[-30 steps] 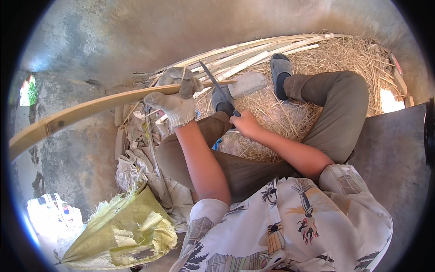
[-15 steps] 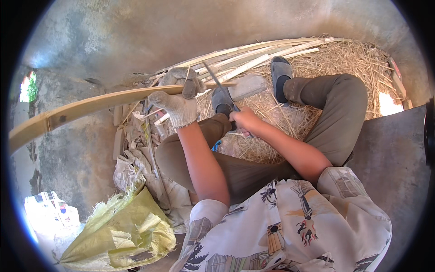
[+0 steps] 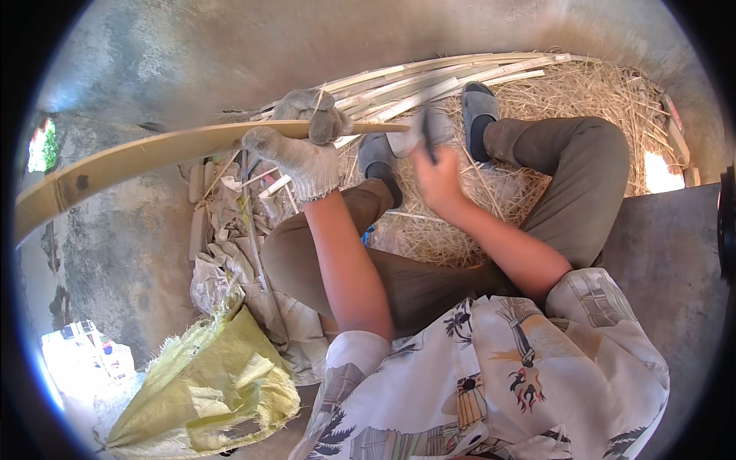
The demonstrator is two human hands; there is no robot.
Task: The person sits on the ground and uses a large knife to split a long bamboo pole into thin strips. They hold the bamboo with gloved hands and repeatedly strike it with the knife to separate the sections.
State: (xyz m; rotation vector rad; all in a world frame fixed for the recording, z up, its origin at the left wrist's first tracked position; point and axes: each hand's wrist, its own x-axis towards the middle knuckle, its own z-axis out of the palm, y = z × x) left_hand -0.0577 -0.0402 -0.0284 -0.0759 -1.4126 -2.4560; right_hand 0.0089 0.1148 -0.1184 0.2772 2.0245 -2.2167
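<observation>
A long split bamboo strip (image 3: 130,162) runs from the far left to the middle, where its tip lies by a pale block (image 3: 422,132). My left hand (image 3: 303,146), in a grey-white work glove, is wrapped round the strip near that tip. Bare and closed, my right hand (image 3: 438,180) grips the handle of a knife (image 3: 428,134). The knife points up, right of the strip's end and apart from it; its blade is smeared by motion.
Several split bamboo strips (image 3: 437,88) lie along the wall beyond my feet. Straw and shavings (image 3: 567,96) cover the ground around my sandals (image 3: 479,107). A yellow-green woven sack (image 3: 207,383) lies at lower left, beside crumpled pale cloth (image 3: 295,330).
My right hand has swung the knife up and to the right, away from the strip. My left hand keeps its hold on the strip, nearly in place.
</observation>
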